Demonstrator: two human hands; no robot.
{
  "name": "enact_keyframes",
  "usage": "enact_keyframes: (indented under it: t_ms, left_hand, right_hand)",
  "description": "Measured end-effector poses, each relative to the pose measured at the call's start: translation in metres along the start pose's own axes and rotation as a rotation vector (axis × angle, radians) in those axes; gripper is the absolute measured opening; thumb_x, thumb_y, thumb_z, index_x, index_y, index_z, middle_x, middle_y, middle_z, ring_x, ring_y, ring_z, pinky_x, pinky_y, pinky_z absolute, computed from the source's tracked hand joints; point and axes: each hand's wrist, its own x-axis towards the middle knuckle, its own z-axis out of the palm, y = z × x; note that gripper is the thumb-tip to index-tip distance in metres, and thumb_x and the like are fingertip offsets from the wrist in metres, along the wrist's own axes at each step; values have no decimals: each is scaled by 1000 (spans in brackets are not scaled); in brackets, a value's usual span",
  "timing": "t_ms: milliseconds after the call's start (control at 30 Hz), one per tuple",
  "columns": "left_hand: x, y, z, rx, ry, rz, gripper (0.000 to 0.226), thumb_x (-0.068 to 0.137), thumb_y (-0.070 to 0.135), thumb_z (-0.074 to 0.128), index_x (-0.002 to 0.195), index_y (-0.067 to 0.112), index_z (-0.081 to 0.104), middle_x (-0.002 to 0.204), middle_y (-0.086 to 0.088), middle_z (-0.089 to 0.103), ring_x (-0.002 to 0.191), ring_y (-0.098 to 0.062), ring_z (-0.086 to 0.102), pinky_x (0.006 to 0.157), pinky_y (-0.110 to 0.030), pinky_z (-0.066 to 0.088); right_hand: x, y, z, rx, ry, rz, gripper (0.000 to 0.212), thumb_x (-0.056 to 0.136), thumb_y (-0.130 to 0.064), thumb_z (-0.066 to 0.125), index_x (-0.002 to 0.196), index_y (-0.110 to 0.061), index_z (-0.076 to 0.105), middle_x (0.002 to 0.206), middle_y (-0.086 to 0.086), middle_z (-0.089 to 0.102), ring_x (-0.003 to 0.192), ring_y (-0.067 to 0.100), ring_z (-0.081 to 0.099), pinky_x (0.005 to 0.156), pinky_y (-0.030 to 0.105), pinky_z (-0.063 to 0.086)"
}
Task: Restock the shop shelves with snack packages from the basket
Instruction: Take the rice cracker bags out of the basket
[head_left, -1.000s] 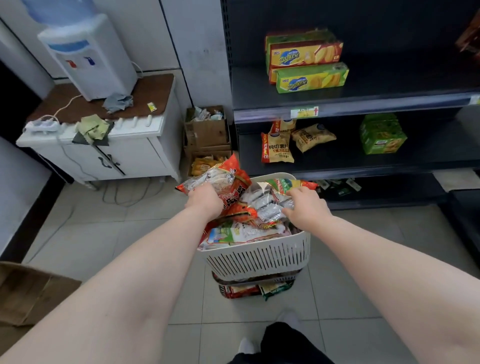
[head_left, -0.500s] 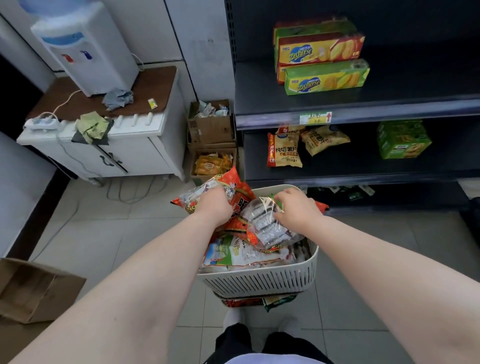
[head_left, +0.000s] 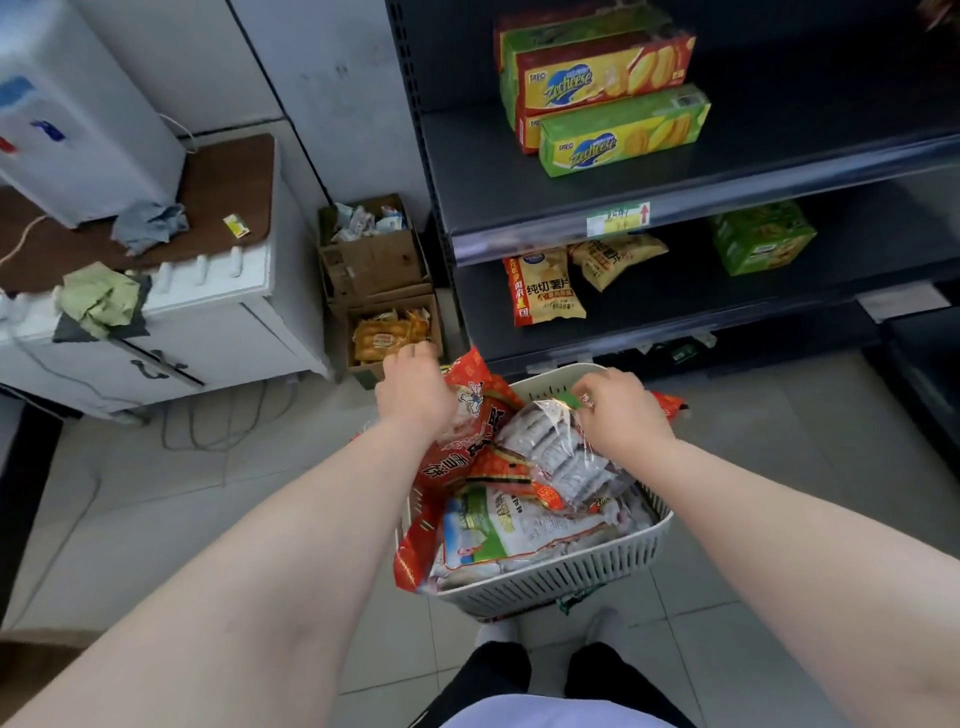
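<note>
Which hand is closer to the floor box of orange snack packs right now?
Left. The left hand, gripping the red package, is by the near edge of the box; the right hand is off to its right over the basket, pinching the clear package.

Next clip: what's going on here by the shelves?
A white basket full of snack packages sits before dark shop shelves. The left hand grips a red snack bag at its top; the right hand pinches a clear biscuit pack. Both packs are over the basket, not yet shelved.
</note>
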Motion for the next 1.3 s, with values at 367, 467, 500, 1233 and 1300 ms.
enact_keyframes:
  t_ms: [367,467,500,1233,1300]
  left_hand:
    - [-48,-79,56,-416,48,-680,75,90,26,63,148,-2,25,154,-20,29,141,-38,28,112,-47,27]
    - [-52,-85,78,-508,-176,-789,59,79,23,56,129,-7,47,134,-25,52,124,-42,51,105,-46,43]
    - [-52,-84,82,-555,-282,-780,53,80,19,57,126,-6,52,129,-24,58,119,-40,57,101,-46,48]
    - [-64,-71,100,-1004,-388,-743,56,82,15,75,118,14,33,104,-12,58,83,-26,62,84,-42,52]
    - [-64,-66,92,-1038,-375,-670,69,70,20,82,120,19,34,113,-13,62,94,-30,66,94,-49,52]
  right_hand:
    - [-44,16,29,-127,126,257,25,95,-35,52,109,-15,58,112,7,59,106,28,51,84,42,43]
    - [-53,21,35,-147,163,404,30,96,-32,51,113,-8,54,117,13,55,111,33,48,87,44,41]
    - [-54,23,38,-129,172,468,29,95,-27,51,116,-6,53,120,15,53,114,35,47,90,45,40]
    - [-47,61,51,883,-90,509,67,65,-39,82,121,-31,47,114,-8,65,103,16,63,97,42,47]
    - [-56,62,51,928,-73,509,80,53,-51,83,122,-32,47,115,-9,66,106,15,63,100,44,47]
